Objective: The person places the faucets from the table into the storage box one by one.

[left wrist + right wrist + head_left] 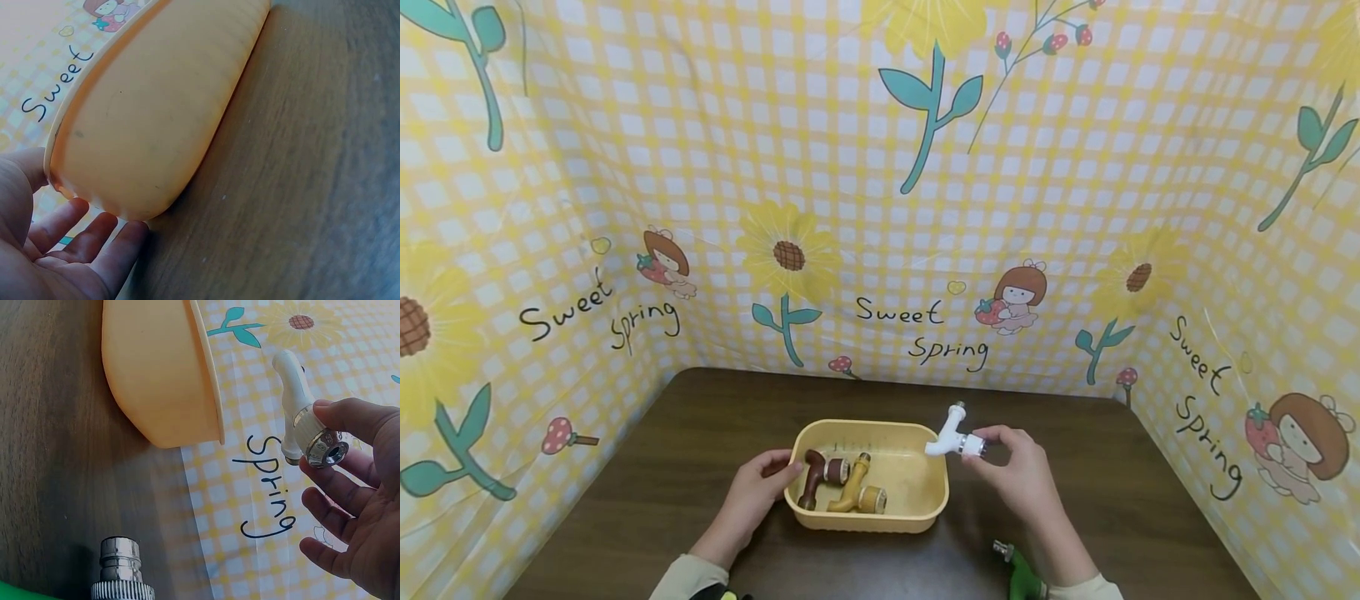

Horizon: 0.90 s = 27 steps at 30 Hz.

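A white faucet [951, 435] is pinched by its knob end between the thumb and fingers of my right hand [1017, 468], held up at the right rim of the yellow plastic basin [917, 525]. My left hand [752, 492] holds the basin's left end, thumb over the rim and fingers against the outer wall [137, 125]. Inside the basin, a dark red faucet [812, 479] lies at the left, with a mustard-yellow faucet [850, 497] beside it. In the right wrist view, the white faucet's silver-ringed end [326, 449] faces the palm.
A green faucet [1022, 575] with a silver threaded nozzle [120, 569] lies on the dark wooden table [700, 417], near my right forearm. Checkered cloth [850, 167] with printed sunflowers walls the table at the back and both sides.
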Motion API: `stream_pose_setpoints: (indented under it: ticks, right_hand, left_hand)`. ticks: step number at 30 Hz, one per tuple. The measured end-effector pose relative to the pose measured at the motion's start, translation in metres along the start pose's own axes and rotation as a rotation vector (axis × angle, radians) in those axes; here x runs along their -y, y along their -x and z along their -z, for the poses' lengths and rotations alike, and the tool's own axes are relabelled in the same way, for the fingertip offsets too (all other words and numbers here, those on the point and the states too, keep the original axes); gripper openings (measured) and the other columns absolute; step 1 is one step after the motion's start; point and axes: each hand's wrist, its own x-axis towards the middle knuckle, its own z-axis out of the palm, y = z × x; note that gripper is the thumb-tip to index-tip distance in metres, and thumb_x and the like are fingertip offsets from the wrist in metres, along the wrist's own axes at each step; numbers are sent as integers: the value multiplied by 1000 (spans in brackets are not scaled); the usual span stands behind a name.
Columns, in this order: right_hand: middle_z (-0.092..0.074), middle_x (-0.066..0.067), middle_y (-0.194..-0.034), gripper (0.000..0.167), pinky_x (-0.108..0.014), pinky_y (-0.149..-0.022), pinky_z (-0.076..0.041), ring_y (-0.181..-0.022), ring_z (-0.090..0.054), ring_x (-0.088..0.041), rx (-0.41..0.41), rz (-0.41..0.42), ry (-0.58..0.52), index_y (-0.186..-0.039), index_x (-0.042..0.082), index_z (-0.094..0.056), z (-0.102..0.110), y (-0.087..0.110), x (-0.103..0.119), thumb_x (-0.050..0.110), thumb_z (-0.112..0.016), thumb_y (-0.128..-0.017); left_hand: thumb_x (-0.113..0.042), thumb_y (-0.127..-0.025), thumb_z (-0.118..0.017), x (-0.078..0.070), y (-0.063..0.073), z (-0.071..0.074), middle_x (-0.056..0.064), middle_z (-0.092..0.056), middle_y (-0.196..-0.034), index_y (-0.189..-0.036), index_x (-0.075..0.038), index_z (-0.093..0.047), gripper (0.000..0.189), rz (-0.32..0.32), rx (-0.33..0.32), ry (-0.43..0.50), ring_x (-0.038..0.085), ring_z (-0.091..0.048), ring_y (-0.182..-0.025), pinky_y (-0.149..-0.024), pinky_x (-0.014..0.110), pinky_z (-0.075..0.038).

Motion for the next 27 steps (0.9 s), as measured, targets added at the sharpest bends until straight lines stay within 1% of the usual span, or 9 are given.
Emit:
stream_pose_setpoints:
  ticks: [7, 14, 20, 23, 27]
  right_hand:
    - [-73, 1, -103, 36, -45, -94, -46, -106, -64, -24, 5, -1, -13, -106, 18, -77, -2, 0, 1, 24, -92, -75]
    - [-72, 2, -104, 35, -46, -94, -47, -107, -63, -20, 11, 5, -18, -105, 19, -77, -9, 2, 4, 26, -93, -75]
    - [-72, 1, -106, 34, -48, -96, -48, -108, -63, -22, 9, 8, -39, -104, 19, -77, -12, 5, 10, 27, -93, -75]
    - [-72, 1, -106, 34, -49, -96, -48, -108, -64, -22, -1, 16, -36, -104, 19, -78, -13, 6, 12, 27, -93, -75]
    - [-72, 2, -105, 34, -48, -94, -49, -107, -64, -23, -14, 34, -37, -103, 18, -78, -15, 5, 16, 25, -93, -74]
  left_hand:
    - [-22, -98, -72, 0, -1, 1, 15, -69, -122, -132, 2, -63, 42, 1, 11, 2, 18, -66, -105, -79, 30, -60]
    - [-18, -99, -70, -2, 0, 1, 17, -69, -122, -132, 4, -62, 41, 11, 17, 13, 22, -66, -108, -80, 31, -60]
    - [-20, -99, -71, 0, 0, 0, 17, -69, -123, -132, 3, -62, 41, 11, 12, 23, 19, -65, -106, -79, 28, -59]
    - [-19, -99, -70, 1, -1, 0, 18, -68, -123, -132, 5, -62, 42, 5, 20, 26, 19, -66, -106, -78, 28, -59]
    - [-21, -99, -70, 0, -1, 0, 19, -68, -123, -131, 7, -61, 44, -7, 23, 15, 19, -66, -106, -78, 30, -60]
